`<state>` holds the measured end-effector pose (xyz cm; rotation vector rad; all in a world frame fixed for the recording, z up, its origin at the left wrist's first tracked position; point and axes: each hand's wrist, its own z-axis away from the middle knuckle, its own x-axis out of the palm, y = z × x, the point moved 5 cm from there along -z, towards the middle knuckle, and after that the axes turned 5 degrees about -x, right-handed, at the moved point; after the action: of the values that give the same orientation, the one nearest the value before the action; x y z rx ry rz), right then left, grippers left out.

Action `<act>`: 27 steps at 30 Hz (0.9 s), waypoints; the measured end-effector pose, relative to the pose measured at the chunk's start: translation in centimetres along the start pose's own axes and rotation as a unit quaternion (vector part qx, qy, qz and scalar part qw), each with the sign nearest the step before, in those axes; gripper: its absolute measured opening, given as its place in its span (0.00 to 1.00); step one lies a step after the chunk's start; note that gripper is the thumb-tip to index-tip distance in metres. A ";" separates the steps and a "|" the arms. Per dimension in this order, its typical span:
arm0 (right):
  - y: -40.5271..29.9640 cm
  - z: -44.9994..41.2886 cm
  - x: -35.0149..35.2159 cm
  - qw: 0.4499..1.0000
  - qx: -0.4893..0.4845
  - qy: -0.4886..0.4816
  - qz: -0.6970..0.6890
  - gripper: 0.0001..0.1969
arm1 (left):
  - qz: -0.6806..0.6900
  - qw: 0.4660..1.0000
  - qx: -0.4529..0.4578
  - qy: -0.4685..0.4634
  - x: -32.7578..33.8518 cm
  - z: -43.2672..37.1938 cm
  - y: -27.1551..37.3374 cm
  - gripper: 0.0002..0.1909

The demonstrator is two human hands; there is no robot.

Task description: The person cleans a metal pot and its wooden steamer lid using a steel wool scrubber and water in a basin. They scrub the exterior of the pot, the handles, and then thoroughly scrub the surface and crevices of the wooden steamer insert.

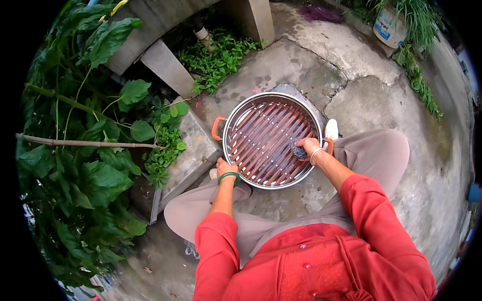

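Note:
Before me on the ground is a round metal steamer tier (226,129) with a base of slanting reddish-brown slats (269,139) and an orange-brown handle on each side. My left hand (226,166) grips its rim at the lower left, below the left handle (216,128). In my right hand (309,146) is a grey metal scouring pad (298,149), held against the slats at the right inside the tier. That hand reaches over the rim beside the right handle (330,146). What bears the tier from below is mostly hidden; a grey slab (288,89) shows behind it.
A concrete block (188,150) stands close on the left, with low green plants and large leaves (105,180) beyond. Concrete supports (167,67) rise farther back. Cracked concrete ground (369,109) spreads to the right; a white planter bucket (390,28) stands at the upper right.

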<state>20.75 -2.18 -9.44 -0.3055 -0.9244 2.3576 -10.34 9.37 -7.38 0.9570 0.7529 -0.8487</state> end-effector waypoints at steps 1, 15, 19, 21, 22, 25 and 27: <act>0.0 -1.1 0.5 1.000 -0.023 -0.018 -0.005 0.11 | 0.025 1.000 -0.012 -0.004 0.0 -0.2 0.0 0.31; -9.7 -9.9 11.0 0.674 -0.525 0.093 0.511 0.15 | 0.339 0.940 -0.025 0.013 6.4 -1.6 -3.4 0.32; -6.3 -11.9 14.1 0.752 -0.453 0.253 0.407 0.15 | 0.321 0.946 -0.042 0.019 6.8 -1.4 -3.7 0.30; -4.6 -9.8 18.7 0.747 -0.489 0.124 0.432 0.14 | 0.353 0.934 -0.046 0.009 5.8 -0.9 -2.6 0.30; -2.4 -8.4 21.0 0.719 -0.535 0.029 0.442 0.13 | 0.388 0.921 -0.035 0.005 5.5 -1.2 -1.8 0.30; 1.5 -3.9 25.0 0.648 -0.593 -0.162 0.450 0.15 | 0.446 0.893 -0.067 0.020 7.2 -1.8 -3.3 0.28; 0.4 -5.6 24.7 0.545 -0.636 -0.259 0.481 0.16 | 0.422 0.904 -0.056 0.017 7.0 -1.9 -3.1 0.28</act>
<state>3.05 15.35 -13.85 -0.8280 -3.4434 1.9228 -10.12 8.22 -15.17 1.0622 0.3383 -0.0240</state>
